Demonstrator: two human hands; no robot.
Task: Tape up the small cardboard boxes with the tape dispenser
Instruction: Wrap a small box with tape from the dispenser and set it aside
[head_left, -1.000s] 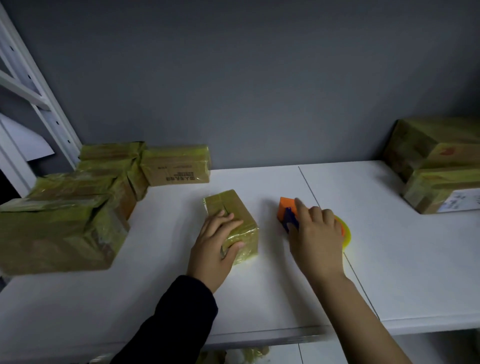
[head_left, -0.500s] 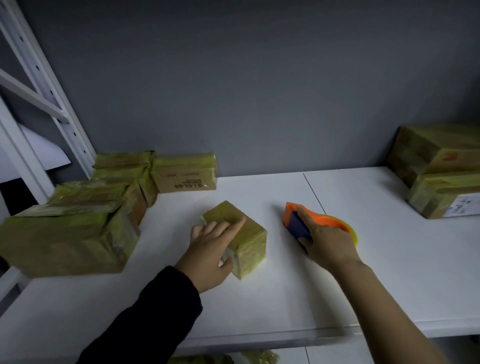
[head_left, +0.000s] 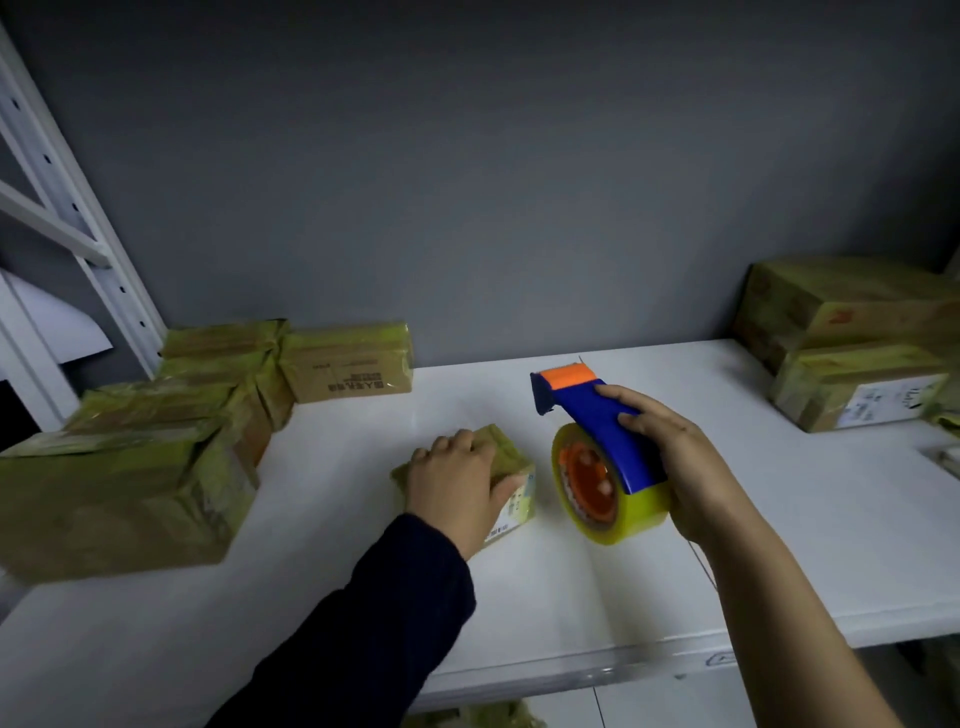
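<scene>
A small cardboard box (head_left: 511, 499) wrapped in yellowish tape sits mid-shelf on the white shelf top (head_left: 779, 519). My left hand (head_left: 457, 493) lies over its top, with the fingers curled round the far edge and the thumb on the right side. My right hand (head_left: 680, 467) grips the tape dispenser (head_left: 602, 457), blue-handled with an orange head and a yellow tape roll. The dispenser is raised just right of the box, its head pointing away from me.
Several taped boxes (head_left: 130, 467) are piled at the left, reaching the back wall near a white rack post (head_left: 78, 208). Two larger taped boxes (head_left: 852, 353) are stacked at the right. The shelf's front edge (head_left: 571, 670) runs below my arms.
My right hand has picked the dispenser up off the shelf and turned it so the roll stands upright. My left hand has turned the box and now grips it from above.
</scene>
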